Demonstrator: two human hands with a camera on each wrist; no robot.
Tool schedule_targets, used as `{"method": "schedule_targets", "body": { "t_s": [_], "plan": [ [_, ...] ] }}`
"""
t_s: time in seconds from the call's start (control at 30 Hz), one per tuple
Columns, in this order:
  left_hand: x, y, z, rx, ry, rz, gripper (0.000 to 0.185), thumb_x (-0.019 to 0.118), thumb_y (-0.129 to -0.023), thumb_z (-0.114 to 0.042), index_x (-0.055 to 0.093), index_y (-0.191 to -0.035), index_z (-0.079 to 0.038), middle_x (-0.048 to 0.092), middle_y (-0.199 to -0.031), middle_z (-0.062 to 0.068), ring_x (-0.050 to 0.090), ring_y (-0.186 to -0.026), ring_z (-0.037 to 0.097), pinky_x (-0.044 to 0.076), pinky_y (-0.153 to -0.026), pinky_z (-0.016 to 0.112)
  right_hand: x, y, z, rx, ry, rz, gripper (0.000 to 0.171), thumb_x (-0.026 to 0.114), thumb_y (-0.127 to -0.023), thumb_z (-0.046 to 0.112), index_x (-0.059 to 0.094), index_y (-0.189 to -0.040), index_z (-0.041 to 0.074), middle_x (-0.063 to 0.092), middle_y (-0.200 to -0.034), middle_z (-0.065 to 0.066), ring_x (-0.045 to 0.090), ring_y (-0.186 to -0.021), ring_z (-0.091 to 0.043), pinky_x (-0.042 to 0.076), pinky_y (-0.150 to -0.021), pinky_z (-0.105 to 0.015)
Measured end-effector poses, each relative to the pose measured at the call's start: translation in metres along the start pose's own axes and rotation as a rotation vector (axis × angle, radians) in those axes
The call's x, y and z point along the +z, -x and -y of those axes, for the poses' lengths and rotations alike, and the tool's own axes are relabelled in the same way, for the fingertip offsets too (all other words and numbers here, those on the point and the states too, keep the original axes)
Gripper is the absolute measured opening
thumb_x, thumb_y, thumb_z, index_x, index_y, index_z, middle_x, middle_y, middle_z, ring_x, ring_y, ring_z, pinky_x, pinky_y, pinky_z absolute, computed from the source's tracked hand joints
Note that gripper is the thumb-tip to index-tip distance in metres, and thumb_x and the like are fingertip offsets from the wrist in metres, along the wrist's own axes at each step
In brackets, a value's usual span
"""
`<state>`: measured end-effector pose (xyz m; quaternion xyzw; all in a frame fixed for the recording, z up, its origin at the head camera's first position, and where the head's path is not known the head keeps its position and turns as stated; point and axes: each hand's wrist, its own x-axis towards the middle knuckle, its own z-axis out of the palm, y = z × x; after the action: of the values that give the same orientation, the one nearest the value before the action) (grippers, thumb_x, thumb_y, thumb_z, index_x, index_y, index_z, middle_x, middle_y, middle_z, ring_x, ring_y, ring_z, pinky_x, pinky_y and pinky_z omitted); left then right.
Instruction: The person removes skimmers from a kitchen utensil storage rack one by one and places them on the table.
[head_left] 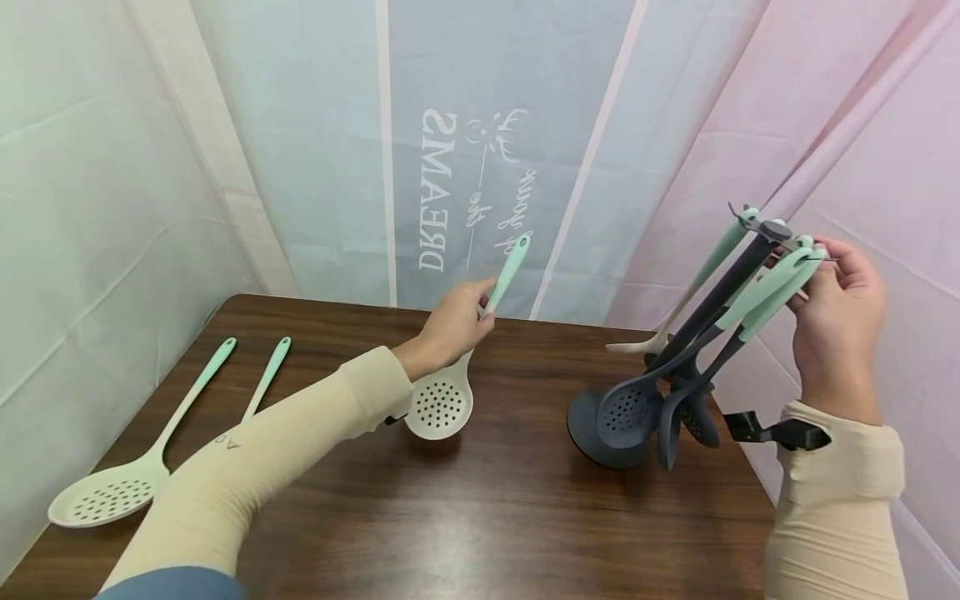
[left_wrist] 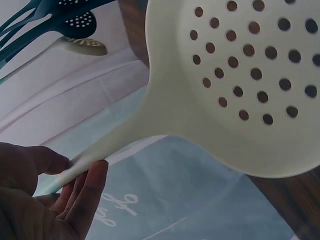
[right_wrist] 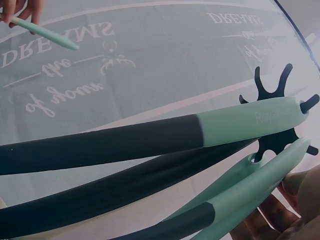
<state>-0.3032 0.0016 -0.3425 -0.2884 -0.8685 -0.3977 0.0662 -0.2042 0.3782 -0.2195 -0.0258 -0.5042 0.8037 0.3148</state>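
My left hand [head_left: 480, 302] grips the mint handle of a cream perforated skimmer [head_left: 438, 404], its bowl hanging low over the brown table [head_left: 510, 508]. In the left wrist view the skimmer's bowl [left_wrist: 240, 75] fills the frame, with my fingers [left_wrist: 82, 192] curled round its neck. At the right, a dark utensil rack [head_left: 720, 296] leans over its round base [head_left: 581, 429], with several dark, mint-handled utensils hanging from it. My right hand [head_left: 810, 279] pinches a mint handle end [right_wrist: 260, 187] beside the rack's star-shaped top [right_wrist: 272, 92].
A cream slotted spoon [head_left: 105, 496] and a second mint-handled utensil [head_left: 266, 375] lie at the table's left, partly behind my left sleeve. A cream spoon [head_left: 637, 344] hangs behind the rack. Cloth walls close in on three sides; the table's right edge runs beside the rack.
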Motion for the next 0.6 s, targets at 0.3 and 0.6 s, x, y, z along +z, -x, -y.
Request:
{"method": "schedule_targets", "body": {
  "t_s": [0.3,0.6],
  "plan": [
    [-0.001,0.010,0.010,-0.034,-0.053,0.040,0.037,0.066,-0.093,-0.001,0.063,-0.128,-0.009,0.057,-0.077,0.005,0.052,-0.064,0.016,0.047,-0.058,0.030,0.000,-0.001,-0.001,-0.003,-0.008,0.004,0.009,0.063,-0.097,-0.005,0.066,-0.105,-0.008,0.071,-0.093,-0.015,0.076,-0.080,-0.024,0.061,-0.065,-0.031],
    [-0.007,0.018,0.022,-0.062,-0.074,0.061,0.024,0.067,-0.092,-0.001,0.064,-0.115,-0.008,0.056,-0.075,0.004,0.050,-0.063,0.015,0.045,-0.058,0.030,0.000,0.000,-0.001,-0.002,-0.015,0.013,0.009,0.062,-0.098,-0.005,0.065,-0.105,-0.008,0.071,-0.093,-0.016,0.076,-0.082,-0.025,0.061,-0.066,-0.032]
  ]
}}
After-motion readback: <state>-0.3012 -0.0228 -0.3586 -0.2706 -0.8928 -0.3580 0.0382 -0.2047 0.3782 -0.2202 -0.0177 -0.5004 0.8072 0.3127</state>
